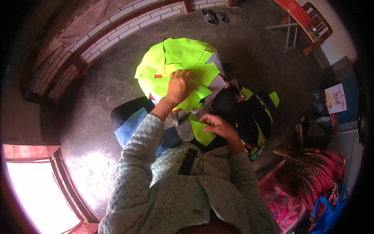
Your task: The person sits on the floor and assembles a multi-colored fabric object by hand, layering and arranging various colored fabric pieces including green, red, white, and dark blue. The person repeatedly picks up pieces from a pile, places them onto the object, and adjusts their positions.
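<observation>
Bright yellow-green fabric pieces lie heaped on a round seat or stool in front of me, with white and red cloth showing beneath them. My left hand is over the near part of this heap, its fingers curled and pinched at one of the pieces. Closer to my lap, my right hand grips a single yellow-green fabric piece by its edge, thumb and fingers together. A blue cloth and a dark strip rest on my lap.
Dark and yellow-green cloth is piled on the floor to the right, a loose scrap beside it. Pink patterned fabric and a blue bag lie lower right. Grey slippers and a folding table stand farther off.
</observation>
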Motion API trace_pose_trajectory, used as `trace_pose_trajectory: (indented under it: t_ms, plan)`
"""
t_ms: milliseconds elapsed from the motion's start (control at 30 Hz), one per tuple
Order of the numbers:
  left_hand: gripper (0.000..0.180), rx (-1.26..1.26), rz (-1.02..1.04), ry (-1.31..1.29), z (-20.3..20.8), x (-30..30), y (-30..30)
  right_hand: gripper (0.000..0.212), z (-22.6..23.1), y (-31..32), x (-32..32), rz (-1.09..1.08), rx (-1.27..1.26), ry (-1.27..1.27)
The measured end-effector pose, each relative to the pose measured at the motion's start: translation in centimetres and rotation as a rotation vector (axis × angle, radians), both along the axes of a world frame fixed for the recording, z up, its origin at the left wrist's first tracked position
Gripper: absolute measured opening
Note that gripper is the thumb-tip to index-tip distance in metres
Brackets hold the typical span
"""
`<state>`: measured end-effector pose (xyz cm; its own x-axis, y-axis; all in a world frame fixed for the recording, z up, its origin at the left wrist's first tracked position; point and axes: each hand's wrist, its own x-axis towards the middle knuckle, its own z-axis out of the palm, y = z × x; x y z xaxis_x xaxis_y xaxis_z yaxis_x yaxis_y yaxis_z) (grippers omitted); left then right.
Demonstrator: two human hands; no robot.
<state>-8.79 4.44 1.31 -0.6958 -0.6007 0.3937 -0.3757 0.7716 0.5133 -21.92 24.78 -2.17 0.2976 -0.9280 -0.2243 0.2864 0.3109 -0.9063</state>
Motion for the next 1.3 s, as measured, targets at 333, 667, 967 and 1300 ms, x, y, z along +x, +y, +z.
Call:
trace_pose_trajectory:
  t_ms: [333,667,967,1300]
  plan:
    - [0.019,0.025,-0.002,0.126,0.7,-0.5,-0.4,0.032,0.0,-0.2,0.2,-0.015,0.016,0.04]
    - [0.038,-0.177,0.306,0.343,1.6,-2.3,1.7,0.026,0.5,-0.2,0.4,-0.04,0.014,0.045]
    - [0.031,-0.282,0.087,0.029,-1.4,-1.3,2.4,0.025,0.6,-0.2,0.4,-0.025,0.011,0.054]
    - [0.033,0.081,0.027,0.214,1.0,1.8,2.3,0.026,-1.0,0.3,-0.9,-0.291,0.014,-0.252]
